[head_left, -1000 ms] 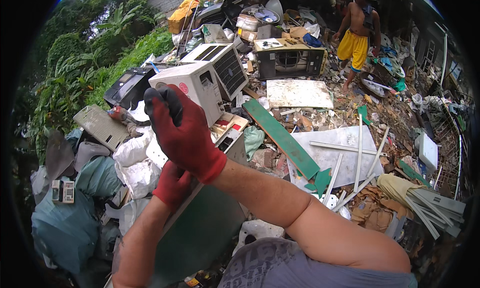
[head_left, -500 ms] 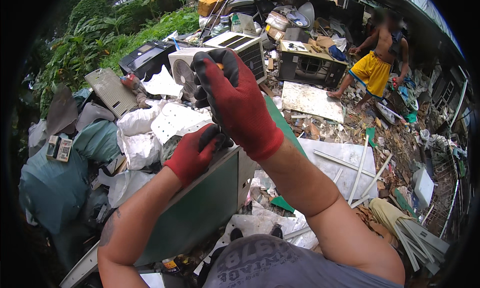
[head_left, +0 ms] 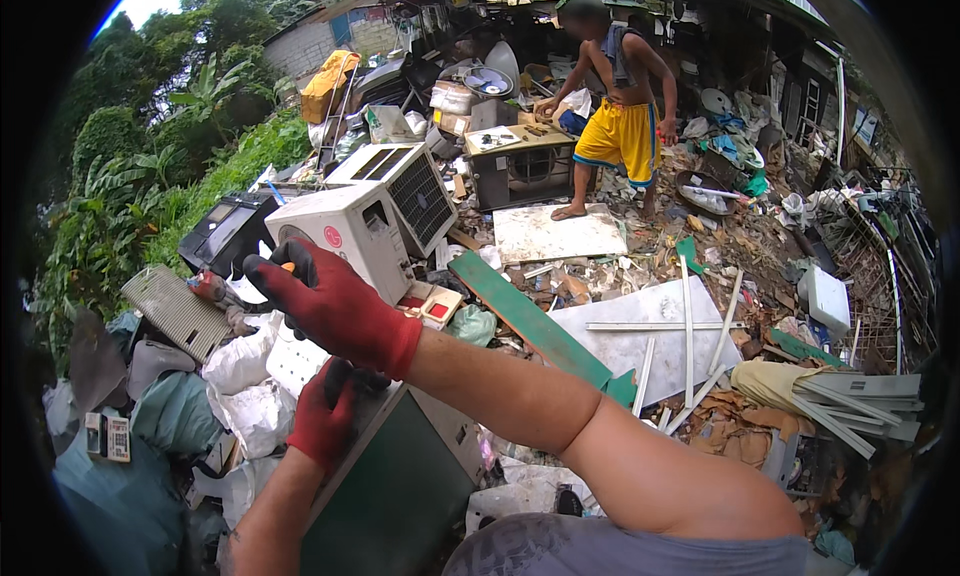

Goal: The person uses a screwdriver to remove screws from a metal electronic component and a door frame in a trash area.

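In a red work glove with black-coated fingers, my right hand is raised and closed around a small thing. Only an orange bit of it shows between the fingers, too little to tell its kind. My left hand, gloved alike, is lower, at the upper edge of a large box-like casing with a dark green side and pale edges. Its fingers are curled, and what they grip is hidden. White sacks lie just left of this hand.
Beyond my hands stands a white air-conditioner unit. Scrap covers the ground, including a green board, white strips and a pale sheet. A person in yellow shorts stands farther back beside a dark cabinet.
The view has tilted up and turned right. My right hand appears lower and farther left, still closed on the small thing. The other person has straightened up somewhat and turned toward the dark cabinet.
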The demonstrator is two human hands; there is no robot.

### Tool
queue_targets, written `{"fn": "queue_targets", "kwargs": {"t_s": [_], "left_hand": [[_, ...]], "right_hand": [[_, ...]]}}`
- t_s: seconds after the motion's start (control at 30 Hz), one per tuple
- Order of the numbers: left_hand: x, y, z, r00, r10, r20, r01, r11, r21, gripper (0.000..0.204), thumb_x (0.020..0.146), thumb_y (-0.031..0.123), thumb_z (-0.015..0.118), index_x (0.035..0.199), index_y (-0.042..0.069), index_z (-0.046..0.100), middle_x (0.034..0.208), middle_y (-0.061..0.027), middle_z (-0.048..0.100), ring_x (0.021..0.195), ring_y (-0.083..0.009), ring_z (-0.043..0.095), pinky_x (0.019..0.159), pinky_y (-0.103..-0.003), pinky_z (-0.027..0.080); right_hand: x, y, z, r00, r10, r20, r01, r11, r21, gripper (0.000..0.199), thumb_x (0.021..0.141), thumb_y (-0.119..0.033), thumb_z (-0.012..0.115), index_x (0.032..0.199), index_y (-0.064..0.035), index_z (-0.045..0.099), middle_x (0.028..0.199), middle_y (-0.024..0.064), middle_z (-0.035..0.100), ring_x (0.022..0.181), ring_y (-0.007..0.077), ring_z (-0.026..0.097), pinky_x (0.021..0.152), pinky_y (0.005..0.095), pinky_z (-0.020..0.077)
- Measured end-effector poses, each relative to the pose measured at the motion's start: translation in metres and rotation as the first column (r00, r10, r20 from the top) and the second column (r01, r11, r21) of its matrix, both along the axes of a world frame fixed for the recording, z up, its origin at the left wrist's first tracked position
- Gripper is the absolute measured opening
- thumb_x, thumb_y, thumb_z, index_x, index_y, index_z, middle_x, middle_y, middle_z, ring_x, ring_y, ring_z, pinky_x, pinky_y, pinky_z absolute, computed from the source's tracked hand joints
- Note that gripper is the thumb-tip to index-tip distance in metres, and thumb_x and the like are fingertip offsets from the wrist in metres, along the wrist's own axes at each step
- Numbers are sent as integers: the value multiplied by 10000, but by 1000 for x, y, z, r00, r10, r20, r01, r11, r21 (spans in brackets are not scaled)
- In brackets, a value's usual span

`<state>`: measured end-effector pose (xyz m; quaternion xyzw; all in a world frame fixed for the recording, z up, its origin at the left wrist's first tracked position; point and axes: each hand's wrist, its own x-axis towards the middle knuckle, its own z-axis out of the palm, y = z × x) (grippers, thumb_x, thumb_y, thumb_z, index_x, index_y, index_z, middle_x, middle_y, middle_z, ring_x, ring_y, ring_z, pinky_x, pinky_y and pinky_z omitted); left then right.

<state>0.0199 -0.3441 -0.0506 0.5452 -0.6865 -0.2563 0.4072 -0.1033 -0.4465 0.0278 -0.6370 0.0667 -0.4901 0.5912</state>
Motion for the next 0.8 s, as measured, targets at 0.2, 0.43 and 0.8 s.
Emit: {"fn": "queue_targets", "kwargs": {"t_s": [0.2,0.43,0.8], "left_hand": [[9,8,-12,994,52,100,-53,999,5,160,975,109,570,993,-6,680,929,-154,733,926,-226,713,832,-328,513],[-15,-3,3,1000,-7,-16,7,1000,-8,197,1012,79,489,1001,-8,665,968,-160,734,915,-230,712,839,-329,514],[2,4,-9,998,33,45,-36,997,63,188,967,140,572,1034,6,685,936,-148,741,884,-246,720,797,-349,519]], "right_hand": [[1,38,-8,967,-151,205,171,982,-83,302,987,-322,670,913,-39,593,686,0,558,584,68,514,500,259,407],[-4,-36,5,615,774,152,-788,600,134,334,991,-383,637,872,-75,591,637,13,532,469,100,508,400,278,399],[3,20,0,976,-99,192,123,985,-117,324,1012,-332,644,865,-49,586,660,-61,528,589,8,456,508,227,372]]}}
